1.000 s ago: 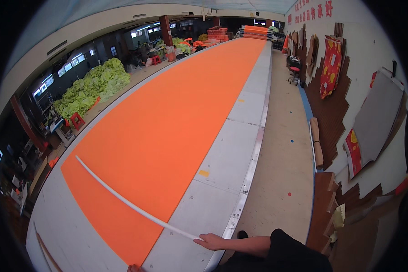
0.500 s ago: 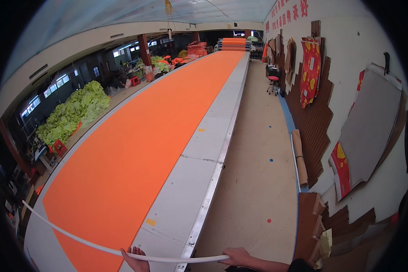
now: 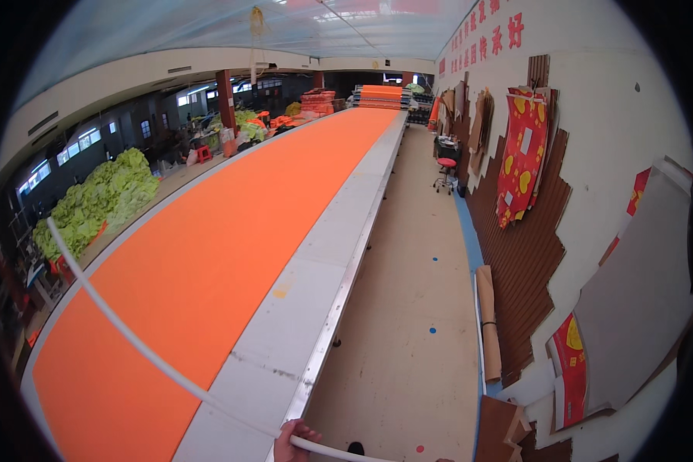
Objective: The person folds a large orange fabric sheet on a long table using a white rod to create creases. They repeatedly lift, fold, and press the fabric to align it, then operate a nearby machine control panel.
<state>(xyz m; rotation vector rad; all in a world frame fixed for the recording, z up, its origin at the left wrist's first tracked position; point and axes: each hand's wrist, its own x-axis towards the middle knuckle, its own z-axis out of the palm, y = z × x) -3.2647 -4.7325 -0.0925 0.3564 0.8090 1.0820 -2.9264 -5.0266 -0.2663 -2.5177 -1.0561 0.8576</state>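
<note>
A long white rod slants over the table from the left down to the lower edge, bending a little along its length. My left hand is closed round it near the table's metal edge. Of my right hand only a sliver shows at the lower rim; its fingers are hidden, and so is the rod's near end. Beneath the rod a wide sheet of orange fabric lies flat along the long grey table.
Orange material sits on a machine at the table's far end. Left of the table is a heap of yellow-green fabric. On the right run an aisle floor, a red stool, a brown paper roll and wall-hung sheets.
The view has shifted along the table. Raised higher, the rod now slants more steeply. My left hand has moved right and closed round it, while my right hand has nearly left the picture.
</note>
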